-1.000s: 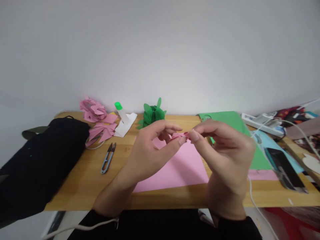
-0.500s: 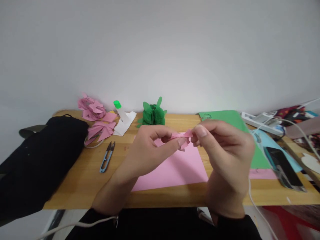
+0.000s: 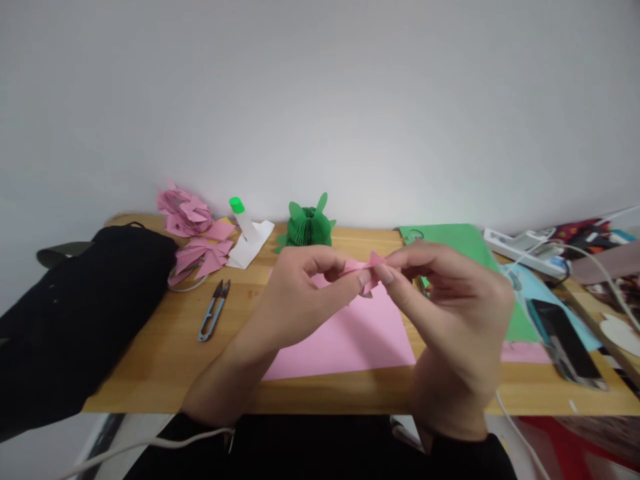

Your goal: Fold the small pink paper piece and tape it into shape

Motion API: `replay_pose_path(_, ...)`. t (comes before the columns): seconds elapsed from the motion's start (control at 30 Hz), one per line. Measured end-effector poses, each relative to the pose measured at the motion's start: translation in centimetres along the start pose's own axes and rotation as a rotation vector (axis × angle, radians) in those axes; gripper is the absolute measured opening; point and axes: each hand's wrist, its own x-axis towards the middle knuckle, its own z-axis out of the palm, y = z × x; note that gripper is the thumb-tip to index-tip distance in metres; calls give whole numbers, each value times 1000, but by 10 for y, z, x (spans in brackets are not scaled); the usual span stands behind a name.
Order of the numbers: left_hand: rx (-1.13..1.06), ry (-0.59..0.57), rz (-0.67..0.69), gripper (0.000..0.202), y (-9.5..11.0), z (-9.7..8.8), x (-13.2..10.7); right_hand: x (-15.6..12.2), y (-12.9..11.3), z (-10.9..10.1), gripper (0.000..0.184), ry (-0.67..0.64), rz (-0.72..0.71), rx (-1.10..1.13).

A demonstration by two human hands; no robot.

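Observation:
Between both hands is a small folded piece of pink paper point(image 3: 369, 283) with pointed edges, held above the desk. My left hand point(image 3: 307, 300) pinches its left side between thumb and fingers. On the other side, my right hand point(image 3: 445, 300) is closed, with thumb and index finger on the paper's right end. Beneath them a flat sheet of pink paper point(image 3: 360, 340) lies on the wooden desk, partly covered by my hands. Behind my left hand sits a green folded-paper ball with leaf-like pieces point(image 3: 310, 227).
Thread snips point(image 3: 214, 312) lie left of the pink sheet. A glue stick point(image 3: 244, 217), white paper point(image 3: 250, 250) and pink paper scraps point(image 3: 203, 257) are behind them. A black cloth item point(image 3: 100, 300) covers the left. Green paper point(image 3: 450, 233), a phone point(image 3: 567, 340) and a power strip point(image 3: 525, 250) are right.
My right thumb and index finger have moved left along the small pink paper, closer to my left thumb. A pointed pink tip now stands up above the fingers.

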Motion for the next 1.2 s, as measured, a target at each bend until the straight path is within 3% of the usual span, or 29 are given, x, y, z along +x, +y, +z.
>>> replay_pose_path(0.2,-8,53,33,19,-2,1,0,1,-1,2,15,26,-107,-118)
replay_pose_path(0.43,-154,-2,16,19,2,-1,-1,2,-2,2,17,48,-210,-205)
replay_pose_path(0.77,-79,29,13,17,-1,-1,0,4,-1,0,14,6,-259,-225)
replay_pose_path(1.2,-73,15,29,19,2,-1,0,3,0,2,9,52,-109,-137)
